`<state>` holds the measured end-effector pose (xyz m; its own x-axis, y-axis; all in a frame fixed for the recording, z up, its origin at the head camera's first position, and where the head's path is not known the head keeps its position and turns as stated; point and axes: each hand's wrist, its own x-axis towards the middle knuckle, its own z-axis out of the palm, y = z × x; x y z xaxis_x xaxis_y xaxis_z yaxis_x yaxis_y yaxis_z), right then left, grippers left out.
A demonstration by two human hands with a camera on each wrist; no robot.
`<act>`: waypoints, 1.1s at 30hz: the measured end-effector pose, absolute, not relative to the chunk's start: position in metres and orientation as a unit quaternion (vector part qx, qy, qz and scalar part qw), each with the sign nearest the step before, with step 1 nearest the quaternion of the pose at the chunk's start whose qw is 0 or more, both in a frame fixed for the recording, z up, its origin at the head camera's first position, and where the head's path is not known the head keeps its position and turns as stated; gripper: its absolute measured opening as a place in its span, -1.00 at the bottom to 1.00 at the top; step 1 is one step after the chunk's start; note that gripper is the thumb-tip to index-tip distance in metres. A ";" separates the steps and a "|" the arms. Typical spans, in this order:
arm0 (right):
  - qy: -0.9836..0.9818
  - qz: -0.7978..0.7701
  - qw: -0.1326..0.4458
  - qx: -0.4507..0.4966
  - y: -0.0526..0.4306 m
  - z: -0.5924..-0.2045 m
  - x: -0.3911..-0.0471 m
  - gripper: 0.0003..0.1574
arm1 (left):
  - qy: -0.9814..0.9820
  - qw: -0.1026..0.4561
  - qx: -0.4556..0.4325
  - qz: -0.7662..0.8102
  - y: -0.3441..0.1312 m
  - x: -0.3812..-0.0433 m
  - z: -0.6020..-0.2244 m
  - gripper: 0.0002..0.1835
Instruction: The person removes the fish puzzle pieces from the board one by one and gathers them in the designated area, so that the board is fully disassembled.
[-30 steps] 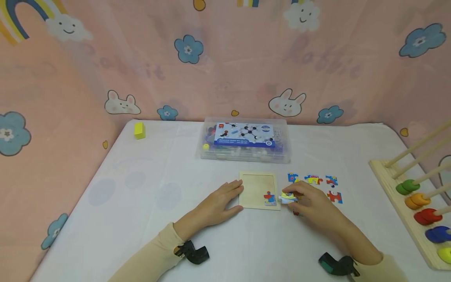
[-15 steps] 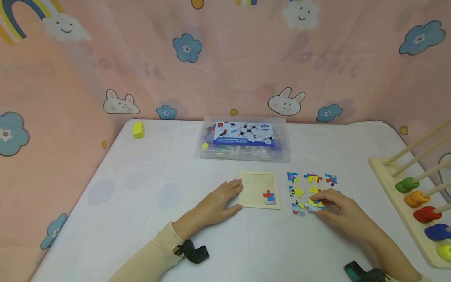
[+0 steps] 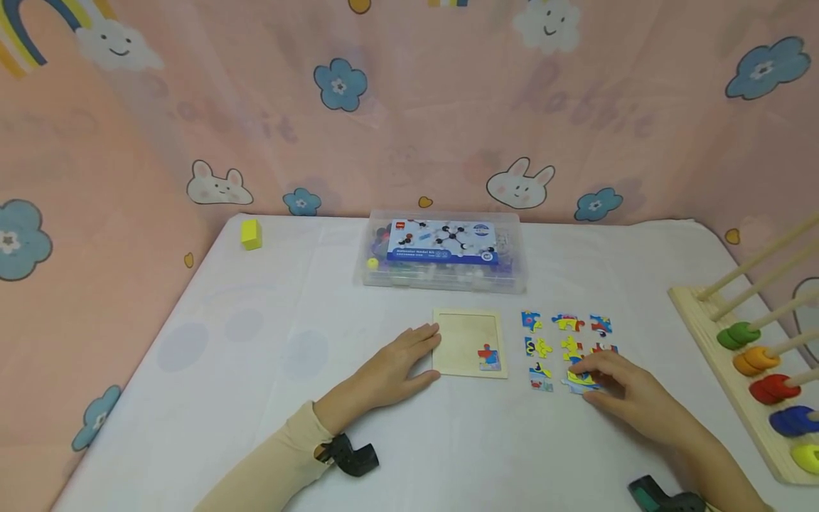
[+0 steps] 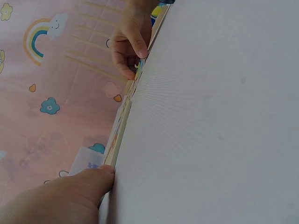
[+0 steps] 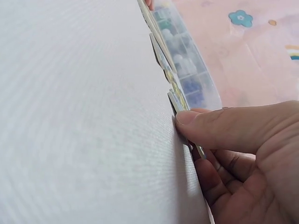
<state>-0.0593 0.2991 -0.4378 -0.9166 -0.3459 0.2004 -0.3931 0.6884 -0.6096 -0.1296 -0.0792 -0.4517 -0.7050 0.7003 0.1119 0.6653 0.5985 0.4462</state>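
Observation:
My right hand (image 3: pixel 630 391) pinches a blue and yellow jigsaw piece (image 3: pixel 579 384) between thumb and fingers, at the bottom of a group of loose pieces. In the right wrist view the thumb (image 5: pixel 219 128) presses the piece's edge, low over the white cloth. My left hand (image 3: pixel 390 373) lies with its fingers extended at the left edge of a wooden puzzle board (image 3: pixel 461 338). One red and blue jigsaw piece (image 3: pixel 489 358) sits in the board's lower right corner. In the left wrist view the left thumb (image 4: pixel 100 175) touches the board's rim.
More jigsaw pieces (image 3: pixel 541 347) lie in rows right of the board. Behind it stands a clear molecular model kit box (image 3: pixel 441 277). A wooden bead rack (image 3: pixel 729 377) with upright rods is at the right. At the far left corner is a yellow block (image 3: pixel 252 235).
My right hand has carried the pinched jigsaw piece from beside the board rightward to the bottom of the loose pieces, lowering it there. My left hand has stayed at the board.

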 end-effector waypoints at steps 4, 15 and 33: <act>-0.916 0.341 0.039 0.209 0.299 -0.439 -0.060 -0.51 | 0.893 0.032 0.383 0.235 -0.079 -0.130 -0.452 -0.35; -0.914 0.343 0.037 0.213 0.299 -0.440 -0.060 -0.53 | 0.891 0.025 0.386 0.237 -0.080 -0.130 -0.452 -0.35; -0.891 0.403 0.032 0.206 0.294 -0.433 -0.060 -0.49 | 0.892 0.036 0.383 0.237 -0.078 -0.130 -0.451 -0.35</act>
